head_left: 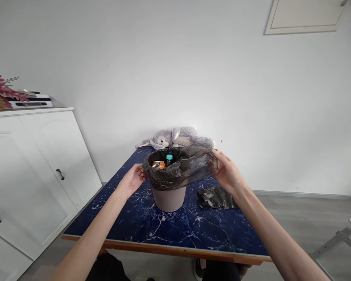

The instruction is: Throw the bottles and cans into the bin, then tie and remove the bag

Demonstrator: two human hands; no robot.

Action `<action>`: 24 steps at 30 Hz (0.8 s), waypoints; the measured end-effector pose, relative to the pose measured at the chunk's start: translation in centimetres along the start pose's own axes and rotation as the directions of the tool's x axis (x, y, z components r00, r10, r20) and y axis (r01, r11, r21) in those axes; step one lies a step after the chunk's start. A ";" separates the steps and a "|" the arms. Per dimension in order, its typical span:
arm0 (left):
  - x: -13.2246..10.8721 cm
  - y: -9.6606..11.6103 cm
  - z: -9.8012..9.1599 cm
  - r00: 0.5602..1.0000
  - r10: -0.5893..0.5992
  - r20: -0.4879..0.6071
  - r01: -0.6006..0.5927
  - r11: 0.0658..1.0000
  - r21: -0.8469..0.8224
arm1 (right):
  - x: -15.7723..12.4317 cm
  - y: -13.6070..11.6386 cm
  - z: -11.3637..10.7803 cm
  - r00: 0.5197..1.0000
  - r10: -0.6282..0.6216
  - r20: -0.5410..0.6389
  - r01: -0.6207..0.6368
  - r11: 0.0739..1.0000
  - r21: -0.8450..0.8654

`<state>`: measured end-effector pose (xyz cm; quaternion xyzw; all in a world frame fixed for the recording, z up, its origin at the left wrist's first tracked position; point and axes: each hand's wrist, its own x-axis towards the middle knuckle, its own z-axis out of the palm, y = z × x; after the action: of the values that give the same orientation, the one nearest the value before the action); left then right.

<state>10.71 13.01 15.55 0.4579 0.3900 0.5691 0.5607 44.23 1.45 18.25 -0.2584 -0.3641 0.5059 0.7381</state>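
Note:
A small grey-pink bin stands on a dark blue marbled table. A dark translucent bag lines it and is folded over the rim. Inside the bag I see an orange can and a bottle with a teal cap. My left hand touches the bag's left edge, fingers curled against it. My right hand grips the bag's right edge and holds it out sideways from the bin.
A crumpled dark bag lies on the table right of the bin. A grey plush toy lies at the table's far end by the wall. White cabinets stand at the left. A metal frame is at the lower right.

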 end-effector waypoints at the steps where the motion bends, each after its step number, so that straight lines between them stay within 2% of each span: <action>1: -1.0 -0.1 0.2 1.000 0.018 -0.009 -0.018 1.000 -0.004 | 0.1 -0.1 0.1 1.000 0.003 -0.002 -0.003 1.000 0.005; 4: -5.8 -1.7 0.8 0.992 0.114 -0.047 -0.114 0.993 0.020 | 0.2 -0.8 1.2 1.000 0.020 0.009 -0.021 0.999 0.047; 5: -7.8 -2.5 1.2 0.991 0.132 -0.031 -0.130 0.991 0.042 | 0.1 -1.0 1.7 0.999 0.033 0.020 -0.034 0.997 0.068; 6: -9.7 -3.3 1.8 0.991 0.125 0.049 -0.129 0.988 0.082 | 0.1 -1.3 2.2 0.998 0.046 0.033 -0.049 0.995 0.090; 7: -11.5 -4.0 2.5 0.959 0.052 0.280 -0.104 0.979 0.174 | 0.0 -1.5 2.8 0.997 0.058 0.045 -0.062 0.992 0.114; 8: -13.0 -4.6 3.3 0.877 -0.047 0.478 -0.067 0.974 0.218 | -0.2 -1.6 3.4 0.996 0.065 0.054 -0.072 0.988 0.137; 10: -14.8 -5.2 5.1 0.741 -0.094 0.665 0.005 0.991 0.135 | -0.5 -1.8 4.4 0.995 0.071 0.063 -0.082 0.979 0.186; 11: -15.1 -5.1 5.9 0.708 -0.079 0.702 0.061 0.997 0.050 | -0.7 -1.8 4.8 0.996 0.071 0.062 -0.082 0.974 0.212; 13: -15.0 -4.2 7.4 0.720 -0.023 0.694 0.169 0.975 -0.144 | -1.0 -1.7 5.5 0.996 0.071 0.061 -0.084 0.966 0.243; 15: -14.3 -3.0 8.2 0.768 0.001 0.640 0.250 0.920 -0.302 | -1.2 -1.8 6.1 0.996 0.066 0.064 -0.081 0.965 0.251; 17: -13.9 -1.6 8.5 0.823 0.009 0.568 0.281 0.862 -0.421 | -1.5 -2.1 6.6 0.996 0.056 0.073 -0.073 0.964 0.256; 20: -13.8 -0.1 8.3 0.885 0.008 0.465 0.265 0.812 -0.519 | -2.3 -3.0 7.3 0.994 0.031 0.104 -0.056 0.968 0.245; 24: -13.9 0.8 7.4 0.939 -0.053 0.340 0.236 0.819 -0.523 | -3.7 -4.1 8.3 0.982 0.005 0.190 -0.042 0.981 0.192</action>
<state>16.86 -1.39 17.23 0.3269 0.1486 0.5339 0.7655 39.08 -3.32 25.29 -0.1402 -0.3778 0.5700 0.7160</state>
